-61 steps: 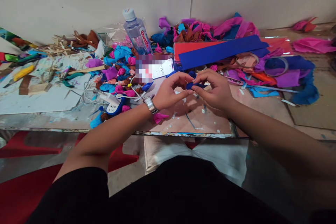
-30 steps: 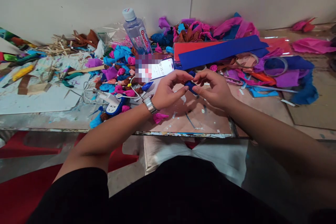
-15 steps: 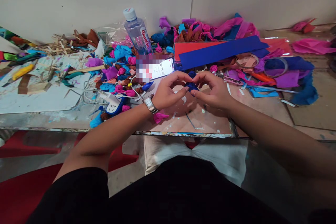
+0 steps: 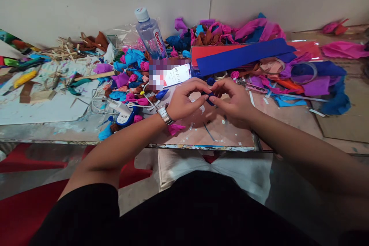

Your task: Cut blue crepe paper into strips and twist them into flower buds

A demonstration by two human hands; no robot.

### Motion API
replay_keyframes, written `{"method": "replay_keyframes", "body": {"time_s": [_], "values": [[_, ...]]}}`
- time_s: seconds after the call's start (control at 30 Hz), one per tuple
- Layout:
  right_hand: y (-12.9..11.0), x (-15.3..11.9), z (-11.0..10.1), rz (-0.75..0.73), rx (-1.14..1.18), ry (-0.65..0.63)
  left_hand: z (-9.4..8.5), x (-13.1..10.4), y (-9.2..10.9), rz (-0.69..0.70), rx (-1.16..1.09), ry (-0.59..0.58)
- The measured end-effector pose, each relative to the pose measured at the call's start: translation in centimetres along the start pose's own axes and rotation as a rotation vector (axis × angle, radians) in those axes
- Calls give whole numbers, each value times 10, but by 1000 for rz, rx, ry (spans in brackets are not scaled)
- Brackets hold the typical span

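Observation:
Between the fingertips of both hands is a small piece of dark blue crepe paper (image 4: pixel 211 98), partly hidden by the fingers. My left hand (image 4: pixel 188 98), with a metal watch (image 4: pixel 165 115) on its wrist, pinches it from the left. From the other side my right hand (image 4: pixel 230 96) grips it between thumb and fingers. Both hands are just above the brown work board (image 4: pixel 221 132). Behind my left hand lies a phone (image 4: pixel 175 75) showing a running timer. Beyond my right hand, a long dark blue crepe paper strip (image 4: pixel 245 57) rests on red sheets (image 4: pixel 213 50).
A labelled plastic bottle (image 4: pixel 150 34) stands behind heaps of crumpled coloured paper (image 4: pixel 123 78). To the left are a power strip (image 4: pixel 127 117) with cables and a yellow-handled cutter (image 4: pixel 24 79). Tape rolls (image 4: pixel 302 73) and paper scraps lie at right. The table edge (image 4: pixel 201 147) runs before me.
The blue paper between the fingertips has shifted and now looks flatter and smaller. The right fingers have moved slightly around it, while both arms stay almost in place.

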State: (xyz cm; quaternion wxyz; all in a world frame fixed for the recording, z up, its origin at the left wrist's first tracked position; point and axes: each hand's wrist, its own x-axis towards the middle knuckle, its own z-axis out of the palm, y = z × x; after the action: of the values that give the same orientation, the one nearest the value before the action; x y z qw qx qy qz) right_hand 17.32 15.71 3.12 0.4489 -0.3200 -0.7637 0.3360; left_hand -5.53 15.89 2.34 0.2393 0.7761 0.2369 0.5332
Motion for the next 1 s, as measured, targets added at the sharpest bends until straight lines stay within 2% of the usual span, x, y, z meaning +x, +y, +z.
{"method": "replay_keyframes", "body": {"time_s": [0.3,0.53,0.83,1.0], "values": [[-4,1,-7,203,-90,-289,-1,0,4,-2,0,-46],[-11,-4,1,517,229,-364,-3,-1,5,-79,-13,-125],[-4,1,0,461,299,-538,-1,-2,7,-161,-52,-157],[-5,0,1,518,358,-553,1,-3,7,-192,-56,-153]]}}
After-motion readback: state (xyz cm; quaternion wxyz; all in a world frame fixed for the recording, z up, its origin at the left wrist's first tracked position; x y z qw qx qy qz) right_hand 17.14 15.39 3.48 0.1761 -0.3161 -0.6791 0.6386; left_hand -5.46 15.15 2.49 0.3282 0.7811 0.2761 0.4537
